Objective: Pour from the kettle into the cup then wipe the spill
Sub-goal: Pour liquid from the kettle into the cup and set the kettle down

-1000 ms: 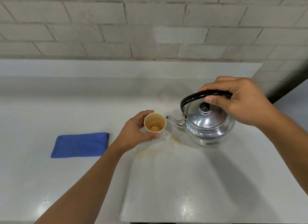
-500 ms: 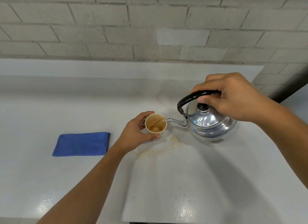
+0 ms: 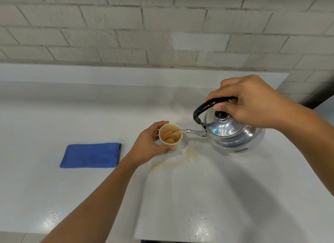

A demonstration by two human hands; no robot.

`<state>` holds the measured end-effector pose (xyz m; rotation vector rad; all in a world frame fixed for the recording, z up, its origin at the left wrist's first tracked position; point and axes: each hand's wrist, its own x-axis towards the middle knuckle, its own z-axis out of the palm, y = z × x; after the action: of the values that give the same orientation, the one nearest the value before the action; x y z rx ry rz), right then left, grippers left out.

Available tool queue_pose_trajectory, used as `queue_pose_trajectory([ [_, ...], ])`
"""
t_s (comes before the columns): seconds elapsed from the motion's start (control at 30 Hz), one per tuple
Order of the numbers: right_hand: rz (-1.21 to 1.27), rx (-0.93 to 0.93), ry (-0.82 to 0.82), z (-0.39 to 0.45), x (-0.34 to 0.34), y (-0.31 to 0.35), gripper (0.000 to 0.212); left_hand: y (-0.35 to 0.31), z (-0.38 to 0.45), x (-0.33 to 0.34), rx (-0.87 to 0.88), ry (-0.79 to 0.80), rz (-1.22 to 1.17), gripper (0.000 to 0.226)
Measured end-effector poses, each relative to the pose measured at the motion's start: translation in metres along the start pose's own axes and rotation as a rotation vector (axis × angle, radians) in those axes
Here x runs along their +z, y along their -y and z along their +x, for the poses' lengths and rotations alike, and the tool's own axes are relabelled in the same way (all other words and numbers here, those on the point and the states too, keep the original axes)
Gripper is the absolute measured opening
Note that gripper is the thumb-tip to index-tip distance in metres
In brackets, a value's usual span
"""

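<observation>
Head camera looks down on a pale grey desk (image 3: pixel 90 197), and the pour is on: the right hand (image 3: pixel 253 105) has its fingers (image 3: pixel 222 92) curled tight around the black handle (image 3: pixel 204 107) of the shiny metal kettle (image 3: pixel 233 134), tilted with the spout (image 3: pixel 194 132) at the rim of the cup (image 3: pixel 170 135). A thin stream arcs off the spout tip into brownish liquid inside. Left hand (image 3: pixel 148 147) steadies the cup on the desk, thumb and fingers pressed around its wall. Just beside the cup, towards the kettle, a tan spill (image 3: pixel 189 154) streaks the surface. Well to the left, a folded blue cloth (image 3: pixel 91 155) lies flat, nothing touching it.
</observation>
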<state>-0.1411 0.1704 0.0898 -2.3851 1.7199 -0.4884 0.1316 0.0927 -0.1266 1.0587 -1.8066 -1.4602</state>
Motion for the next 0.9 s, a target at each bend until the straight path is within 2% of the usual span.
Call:
queue_pose_trajectory([
  [0.9, -0.072, -0.034, 0.053, 0.015, 0.001, 0.009, 0.022, 0.000, -0.001, 0.000, -0.013, 0.004, -0.019, 0.086],
])
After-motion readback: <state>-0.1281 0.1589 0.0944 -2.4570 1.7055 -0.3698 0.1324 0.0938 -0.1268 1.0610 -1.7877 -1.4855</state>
